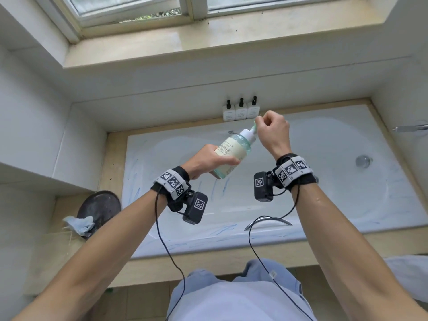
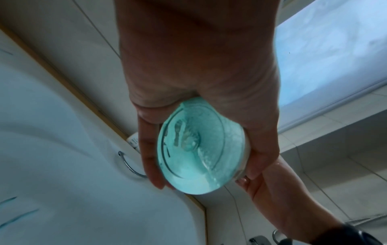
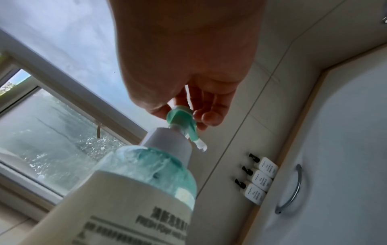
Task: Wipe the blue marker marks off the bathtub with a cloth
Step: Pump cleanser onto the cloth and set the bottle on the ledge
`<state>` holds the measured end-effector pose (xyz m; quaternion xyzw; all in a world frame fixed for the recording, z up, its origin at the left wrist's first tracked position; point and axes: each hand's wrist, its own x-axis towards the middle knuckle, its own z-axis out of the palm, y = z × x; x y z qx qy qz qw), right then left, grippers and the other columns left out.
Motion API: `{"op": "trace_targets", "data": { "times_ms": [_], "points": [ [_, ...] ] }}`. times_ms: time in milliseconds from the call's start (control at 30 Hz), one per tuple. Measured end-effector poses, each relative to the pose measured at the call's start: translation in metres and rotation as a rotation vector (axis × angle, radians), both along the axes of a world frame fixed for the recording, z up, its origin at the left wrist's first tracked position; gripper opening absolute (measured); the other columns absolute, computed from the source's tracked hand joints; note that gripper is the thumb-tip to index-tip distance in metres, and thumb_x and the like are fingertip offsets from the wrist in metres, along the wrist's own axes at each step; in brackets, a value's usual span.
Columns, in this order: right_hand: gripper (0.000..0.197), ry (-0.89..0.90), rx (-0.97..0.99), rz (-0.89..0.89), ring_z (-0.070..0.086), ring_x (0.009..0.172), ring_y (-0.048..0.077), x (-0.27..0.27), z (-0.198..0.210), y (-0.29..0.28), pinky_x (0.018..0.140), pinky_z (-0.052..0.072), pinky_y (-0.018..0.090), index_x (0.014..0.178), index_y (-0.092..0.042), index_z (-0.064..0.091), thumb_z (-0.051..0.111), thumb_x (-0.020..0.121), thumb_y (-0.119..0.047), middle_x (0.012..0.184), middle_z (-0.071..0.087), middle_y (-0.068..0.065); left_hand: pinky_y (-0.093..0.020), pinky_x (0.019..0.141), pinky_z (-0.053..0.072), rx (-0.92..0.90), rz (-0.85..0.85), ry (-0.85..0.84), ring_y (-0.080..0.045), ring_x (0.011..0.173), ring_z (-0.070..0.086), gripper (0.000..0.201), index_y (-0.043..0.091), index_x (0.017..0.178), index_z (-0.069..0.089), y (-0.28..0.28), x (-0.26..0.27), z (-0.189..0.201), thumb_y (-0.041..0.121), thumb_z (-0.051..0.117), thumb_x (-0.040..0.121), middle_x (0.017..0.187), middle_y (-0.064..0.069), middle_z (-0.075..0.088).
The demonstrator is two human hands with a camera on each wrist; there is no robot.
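My left hand (image 1: pixel 208 159) grips a teal foam-soap pump bottle (image 1: pixel 234 149) by its lower body, tilted over the white bathtub (image 1: pixel 324 181). The left wrist view looks at the bottle's round base (image 2: pixel 199 147) between my fingers. My right hand (image 1: pixel 272 130) pinches the green pump head (image 3: pixel 181 115) at the bottle's top; a bit of white foam hangs at the nozzle (image 3: pixel 201 145). Blue marker marks (image 1: pixel 134 172) streak the tub's left wall, its floor and its near rim (image 1: pixel 222 230). A crumpled light-blue cloth (image 1: pixel 80 224) lies on the ledge at the left, away from both hands.
A dark round plate (image 1: pixel 99 207) sits under the cloth. Three small white dispensers (image 1: pixel 240 111) hang on the far wall. Chrome grab handles (image 1: pixel 268 222) sit on the tub's near and far sides, a drain (image 1: pixel 363 161) at the right, and a faucet (image 1: pixel 410 128) at the far right.
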<state>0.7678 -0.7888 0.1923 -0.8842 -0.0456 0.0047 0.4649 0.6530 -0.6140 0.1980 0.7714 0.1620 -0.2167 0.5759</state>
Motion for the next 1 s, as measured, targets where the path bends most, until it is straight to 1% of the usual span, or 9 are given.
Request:
{"op": "trace_targets", "data": {
  "times_ms": [100, 300, 367, 433, 533, 700, 867, 933, 1000],
  "points": [
    [0.035, -0.002, 0.025, -0.099, 0.036, 0.052, 0.011, 0.008, 0.007, -0.03, 0.051, 0.031, 0.026, 0.057, -0.017, 0.04, 0.054, 0.087, -0.027, 0.054, 0.043, -0.006, -0.029, 0.057, 0.053, 0.016, -0.045, -0.023, -0.017, 0.069, 0.069, 0.032, 0.009, 0.097, 0.075, -0.027, 0.019, 0.007, 0.03, 0.084, 0.075, 0.083, -0.007, 0.074],
    [0.038, -0.051, 0.121, -0.339, 0.04, 0.057, 0.016, 0.021, 0.013, -0.102, 0.057, 0.038, 0.035, 0.063, 0.0, 0.047, 0.052, 0.083, -0.031, 0.057, 0.048, 0.004, -0.029, 0.052, 0.053, 0.073, -0.127, -0.067, -0.016, 0.062, 0.07, 0.037, 0.006, 0.09, 0.075, -0.092, 0.059, 0.026, 0.032, 0.088, 0.067, 0.077, -0.006, 0.074],
    [0.038, -0.09, 0.125, -0.38, 0.039, 0.056, 0.017, 0.023, 0.017, -0.116, 0.056, 0.037, 0.036, 0.063, 0.002, 0.046, 0.051, 0.084, -0.03, 0.057, 0.047, 0.004, -0.027, 0.05, 0.05, 0.086, -0.129, -0.093, -0.017, 0.061, 0.069, 0.039, 0.005, 0.089, 0.076, -0.108, 0.065, 0.028, 0.032, 0.089, 0.064, 0.076, -0.007, 0.074],
    [0.036, -0.118, 0.098, -0.397, 0.039, 0.056, 0.018, 0.022, 0.021, -0.124, 0.056, 0.035, 0.034, 0.063, -0.002, 0.045, 0.051, 0.085, -0.029, 0.056, 0.044, 0.0, -0.027, 0.05, 0.049, 0.097, -0.13, -0.116, -0.018, 0.062, 0.07, 0.039, 0.005, 0.087, 0.076, -0.121, 0.07, 0.03, 0.033, 0.09, 0.063, 0.077, -0.008, 0.075],
    [0.035, -0.106, 0.119, -0.432, 0.039, 0.057, 0.019, 0.015, 0.024, -0.126, 0.056, 0.034, 0.033, 0.057, -0.016, 0.036, 0.051, 0.086, -0.029, 0.053, 0.041, -0.006, -0.028, 0.051, 0.051, 0.108, -0.12, -0.13, -0.019, 0.064, 0.072, 0.04, 0.005, 0.088, 0.076, -0.132, 0.069, 0.029, 0.033, 0.09, 0.063, 0.078, -0.008, 0.075],
    [0.035, -0.021, 0.12, -0.311, 0.037, 0.054, 0.017, -0.015, 0.015, -0.115, 0.054, 0.032, 0.034, 0.058, -0.018, 0.035, 0.051, 0.088, -0.028, 0.054, 0.042, -0.005, -0.031, 0.059, 0.055, 0.132, -0.116, -0.1, -0.018, 0.065, 0.071, 0.038, 0.004, 0.095, 0.075, -0.121, 0.039, 0.017, 0.029, 0.088, 0.07, 0.086, -0.011, 0.075],
    [0.032, 0.017, 0.176, -0.198, 0.04, 0.057, 0.015, -0.021, 0.033, -0.113, 0.058, 0.038, 0.034, 0.06, -0.016, 0.041, 0.054, 0.086, -0.031, 0.057, 0.045, -0.005, -0.032, 0.06, 0.057, 0.122, -0.08, -0.131, -0.017, 0.067, 0.071, 0.034, 0.007, 0.096, 0.074, -0.107, 0.007, 0.037, 0.028, 0.087, 0.072, 0.086, -0.009, 0.075],
    [0.036, 0.017, 0.219, -0.158, 0.042, 0.059, 0.015, -0.018, 0.044, -0.106, 0.061, 0.043, 0.04, 0.06, -0.011, 0.043, 0.054, 0.085, -0.033, 0.057, 0.047, 0.002, -0.035, 0.065, 0.057, 0.109, -0.042, -0.159, -0.016, 0.07, 0.071, 0.034, 0.008, 0.097, 0.074, -0.098, -0.009, 0.043, 0.028, 0.087, 0.073, 0.087, -0.009, 0.075],
    [0.041, 0.026, 0.268, -0.077, 0.049, 0.061, 0.015, -0.019, 0.053, -0.091, 0.066, 0.051, 0.045, 0.064, -0.006, 0.05, 0.054, 0.086, -0.041, 0.064, 0.06, 0.012, -0.035, 0.069, 0.057, 0.122, 0.009, -0.198, -0.015, 0.073, 0.071, 0.035, 0.012, 0.096, 0.074, -0.087, -0.027, 0.048, 0.031, 0.088, 0.071, 0.089, -0.006, 0.076]
  ]
}}
